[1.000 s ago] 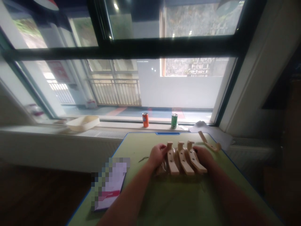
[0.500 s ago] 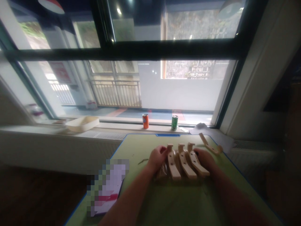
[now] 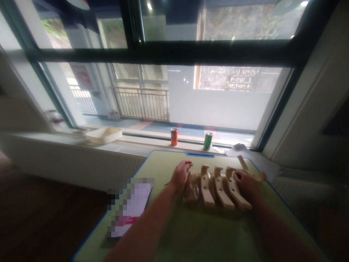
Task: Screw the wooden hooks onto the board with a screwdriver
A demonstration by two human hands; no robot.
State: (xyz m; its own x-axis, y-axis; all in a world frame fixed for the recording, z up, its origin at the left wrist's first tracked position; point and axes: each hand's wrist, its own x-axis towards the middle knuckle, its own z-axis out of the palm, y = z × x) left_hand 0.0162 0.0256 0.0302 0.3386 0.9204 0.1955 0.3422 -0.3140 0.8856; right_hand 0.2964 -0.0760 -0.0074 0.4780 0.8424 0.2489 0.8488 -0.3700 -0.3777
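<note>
Three pale curved wooden pieces stand side by side on the green table: a left one point(image 3: 207, 191), a middle one point(image 3: 222, 191) and a right one point(image 3: 236, 189). Each has dark round holes and a hooked top end. Clear plastic wrapping point(image 3: 192, 189) lies left of the row and between the pieces. My left hand point(image 3: 180, 175) rests beside the wrapping, fingers loosely bent and apart, off the wood. My right hand point(image 3: 247, 185) has its fingers bent round the upper part of the right piece; the fingertips are partly hidden.
Another wooden piece point(image 3: 252, 171) lies beyond my right hand near the table point(image 3: 177, 233) edge. A purple-white pad or booklet point(image 3: 135, 205), partly pixelated, lies at left. On the windowsill are an orange can point(image 3: 173, 137), a green can point(image 3: 208, 141) and a cream tray point(image 3: 105, 135).
My left hand has come away from the left wooden piece, uncovering more of the wrapping. My right hand stays at the right piece. The whole view has shifted a little.
</note>
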